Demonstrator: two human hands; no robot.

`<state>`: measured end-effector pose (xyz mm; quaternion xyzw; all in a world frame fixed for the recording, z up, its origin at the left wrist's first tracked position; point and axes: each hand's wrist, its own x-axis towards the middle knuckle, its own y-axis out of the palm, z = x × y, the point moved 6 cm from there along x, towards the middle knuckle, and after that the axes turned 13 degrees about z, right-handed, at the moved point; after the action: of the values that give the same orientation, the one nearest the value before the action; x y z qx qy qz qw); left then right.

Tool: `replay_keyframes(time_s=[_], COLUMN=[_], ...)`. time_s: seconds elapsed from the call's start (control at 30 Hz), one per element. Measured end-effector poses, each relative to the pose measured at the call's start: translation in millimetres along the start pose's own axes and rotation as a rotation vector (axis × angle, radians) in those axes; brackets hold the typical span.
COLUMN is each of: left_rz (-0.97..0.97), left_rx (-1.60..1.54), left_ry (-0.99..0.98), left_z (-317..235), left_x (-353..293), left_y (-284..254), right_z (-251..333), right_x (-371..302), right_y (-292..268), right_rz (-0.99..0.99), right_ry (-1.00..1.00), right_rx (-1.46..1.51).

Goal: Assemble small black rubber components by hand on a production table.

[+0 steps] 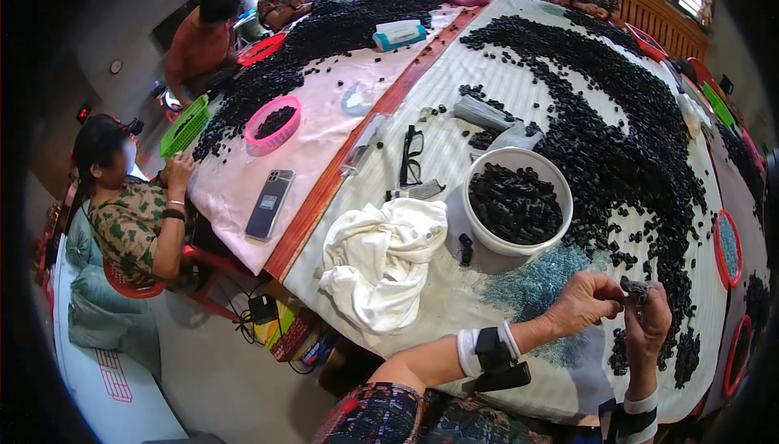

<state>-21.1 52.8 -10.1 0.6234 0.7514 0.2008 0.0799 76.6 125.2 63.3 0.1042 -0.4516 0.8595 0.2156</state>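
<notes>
Above the near right of the table, my left hand (581, 308) and my right hand (647, 324) are close together. My right hand is closed around a small grey bundle (636, 288) that sticks out above its fingers. The left thumb and forefinger pinch together beside it; whatever is between them is too small to name. Below the hands spreads a pile of tiny blue-green pieces (531, 286). A white bucket (474, 229) holding many small black pieces stands left of it. More loose black pieces (649, 168) lie heaped beyond and to the right.
A crumpled white cloth (381, 261), eyeglasses (411, 156) and clear plastic bags (480, 111) lie left of the bucket. Farther left are a phone (271, 203), a pink basket (298, 124) and a green basket (185, 126). Several people sit around the table, one (134, 209) at left.
</notes>
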Motion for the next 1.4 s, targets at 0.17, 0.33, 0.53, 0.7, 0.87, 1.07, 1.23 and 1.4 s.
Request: replay_keyframes(time_s=[0.17,0.33,0.53,0.7,0.87,1.07,1.23,1.4], left_rz=[-0.019,-0.008,-0.022,-0.002,-0.009,0.000,-0.009,-0.010], left_rx=[-0.053,-0.195,-0.113,-0.136,-0.085,-0.110,-0.131,-0.164], left_ry=[0.004,-0.005,-0.025,-0.011,-0.004,0.020,-0.001,0.011], left_z=[1,8,6,5,5,6,10,16], left_x=[-1,4,0,2,2,3,3,3], left_y=[-2,-1,-1,0,-4,0,-2,-1], right_z=[8,-8,-16,-42,-7,-34,-22,-37], right_x=[8,-2,-7,-18,-6,-15,-14,-22], right_y=[6,4,11,9,8,11,10,14], right_rz=[0.042,0.009,0.030,0.039,0.108,-0.019,0.033,-0.028], right_ry=[-0.004,-0.008,0.065,0.103,-0.042,0.178,-0.076,0.169], right_rx=[0.099,-0.063,0.132,0.329,-0.025,0.305,0.064,0.397])
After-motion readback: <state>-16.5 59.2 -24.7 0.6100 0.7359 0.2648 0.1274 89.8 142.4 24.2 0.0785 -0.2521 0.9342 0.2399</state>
